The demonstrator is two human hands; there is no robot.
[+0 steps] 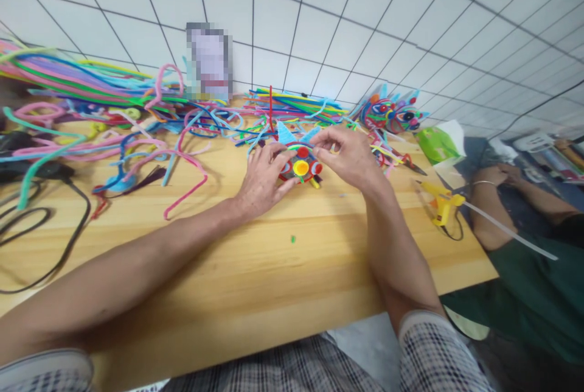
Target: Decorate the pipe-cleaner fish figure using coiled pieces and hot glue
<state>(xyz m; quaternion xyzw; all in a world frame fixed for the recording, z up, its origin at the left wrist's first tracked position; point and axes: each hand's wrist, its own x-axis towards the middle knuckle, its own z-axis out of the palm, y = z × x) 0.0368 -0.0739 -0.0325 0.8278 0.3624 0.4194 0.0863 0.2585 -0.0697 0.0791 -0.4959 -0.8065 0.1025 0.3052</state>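
A round animal face made of pipe cleaners (300, 168) stands over the middle of the table, with a yellow nose, red-and-white eyes, a red forehead dot and pointed blue ears. My left hand (265, 179) grips its left side, thumb along the lower edge and fingers near the top. At the upper right, my right hand (347, 154) has its thumb and fingertips closed by the blue right ear (311, 135); the exact contact at the fingertips is partly hidden. A tiny green scrap (292, 238) lies on the wood in front of the face.
Loose pipe cleaners (137, 148) spread across the left and back. Similar finished faces (390, 113) stand at the back right. Scissors (413, 164), a green packet (440, 139) and a yellow glue gun (441, 203) lie rightward. A black cable (79, 240) loops left. Another person's hands (499, 176) rest beyond the table.
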